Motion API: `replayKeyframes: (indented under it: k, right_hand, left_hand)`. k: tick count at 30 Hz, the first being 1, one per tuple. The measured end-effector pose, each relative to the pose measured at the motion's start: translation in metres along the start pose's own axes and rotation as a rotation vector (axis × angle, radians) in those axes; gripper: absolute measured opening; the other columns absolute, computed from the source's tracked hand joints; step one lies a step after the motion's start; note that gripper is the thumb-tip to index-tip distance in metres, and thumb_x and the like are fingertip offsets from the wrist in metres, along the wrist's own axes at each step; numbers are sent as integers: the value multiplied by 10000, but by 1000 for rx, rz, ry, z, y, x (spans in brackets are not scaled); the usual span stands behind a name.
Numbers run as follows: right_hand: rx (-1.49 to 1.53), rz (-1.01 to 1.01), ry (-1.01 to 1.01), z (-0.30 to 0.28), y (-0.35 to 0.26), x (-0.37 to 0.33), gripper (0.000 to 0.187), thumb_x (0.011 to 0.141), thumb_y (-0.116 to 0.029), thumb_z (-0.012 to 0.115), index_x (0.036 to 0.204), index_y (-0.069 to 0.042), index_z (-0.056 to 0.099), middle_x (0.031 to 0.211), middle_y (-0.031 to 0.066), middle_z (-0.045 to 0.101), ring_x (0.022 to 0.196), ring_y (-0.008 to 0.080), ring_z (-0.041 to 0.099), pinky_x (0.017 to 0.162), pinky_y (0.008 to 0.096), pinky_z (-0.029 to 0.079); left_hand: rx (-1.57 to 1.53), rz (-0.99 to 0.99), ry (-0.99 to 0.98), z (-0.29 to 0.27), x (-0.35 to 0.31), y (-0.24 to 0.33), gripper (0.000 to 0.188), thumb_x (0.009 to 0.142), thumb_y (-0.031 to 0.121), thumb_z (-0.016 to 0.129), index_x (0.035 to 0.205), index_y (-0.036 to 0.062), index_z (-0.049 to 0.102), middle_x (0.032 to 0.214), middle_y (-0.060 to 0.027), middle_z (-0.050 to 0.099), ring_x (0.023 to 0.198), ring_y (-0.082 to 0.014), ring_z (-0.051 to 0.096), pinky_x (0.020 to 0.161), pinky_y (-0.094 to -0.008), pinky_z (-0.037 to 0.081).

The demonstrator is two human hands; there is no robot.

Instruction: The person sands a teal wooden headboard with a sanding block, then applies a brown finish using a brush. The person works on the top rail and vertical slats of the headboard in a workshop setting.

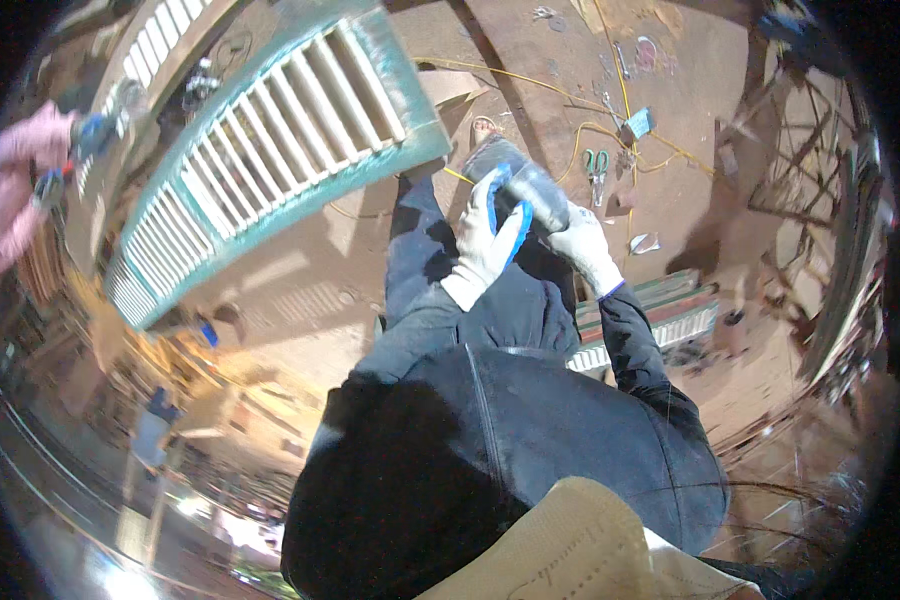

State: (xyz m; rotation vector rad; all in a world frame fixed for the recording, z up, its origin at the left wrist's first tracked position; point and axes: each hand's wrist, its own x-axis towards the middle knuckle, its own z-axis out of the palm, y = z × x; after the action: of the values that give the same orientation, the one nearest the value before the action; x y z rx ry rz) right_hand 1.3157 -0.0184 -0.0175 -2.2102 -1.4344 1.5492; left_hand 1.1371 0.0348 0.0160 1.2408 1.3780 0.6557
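Both my hands wear white gloves with blue palms and fingertips. My left hand (pixel 484 245) is raised near the middle, its thumb and fingers curved with a gap between them. Just left of its fingertips a thin yellow piece (pixel 457 175) shows; whether they touch it I cannot tell. My right hand (pixel 583 244) lies on the near end of a dusty grey-blue rounded form (pixel 535 190), possibly my own trouser leg; its fingers are hidden. Left and ahead of my hands stands a curved louvred panel (pixel 178 192) with a worn green frame and pale slats.
Green-handled scissors (pixel 597 168), a yellow cord (pixel 626 85) and a light-blue packet (pixel 639 123) lie on the ground, ahead right. Another louvred piece (pixel 685 324) lies beside my right arm. At far left, a co-worker's pink-sleeved arms (pixel 20 180) reach in with blue-gloved hands.
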Motion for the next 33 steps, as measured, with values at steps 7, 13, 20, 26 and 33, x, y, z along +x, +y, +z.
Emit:
replayKeyframes:
  k: [7, 13, 20, 26, 33]
  right_hand:
    - [1316, 488, 313, 70, 94, 40, 161, 813, -125, 697, 929, -35, 631, 708, 30, 603, 533, 142, 565, 485, 306, 502]
    - [1866, 710, 342, 104, 114, 62, 103, 855, -133, 650, 891, -55, 593, 681, 45, 583, 539, 187, 571, 487, 308, 505]
    - [1693, 668, 115, 100, 83, 87, 92, 862, -128, 635, 830, -70, 572, 638, 53, 573, 501, 185, 567, 460, 291, 498]
    - [1432, 634, -192, 140, 58, 139, 100, 874, -131, 583, 821, -47, 572, 649, 88, 585, 522, 233, 571, 481, 332, 500]
    - [900, 545, -602, 265, 23, 166, 132, 841, -189, 643, 863, -64, 604, 702, 94, 637, 556, 256, 609, 496, 368, 506]
  left_hand:
    - [248, -59, -275, -16, 13, -54, 394, 816, 166, 686, 1183, 61, 591, 1135, -132, 632, 1064, -299, 606, 947, -393, 463]
    - [756, 211, -788, 22, 9, -111, 690, 740, 435, 726, 1308, 104, 516, 1321, -181, 517, 1264, -355, 448, 1090, -452, 328]
    - [624, -145, -697, 30, -27, -164, 419, 786, 449, 655, 1022, 104, 687, 1097, -128, 659, 1140, -327, 555, 1046, -430, 375]
    - [629, -252, -290, -29, -80, -142, 401, 896, 510, 542, 893, 132, 674, 774, -147, 677, 745, -351, 672, 663, -492, 505]
    - [493, -405, 247, -50, -143, -168, 377, 922, 400, 535, 732, 95, 648, 670, -154, 638, 603, -330, 647, 513, -445, 497]
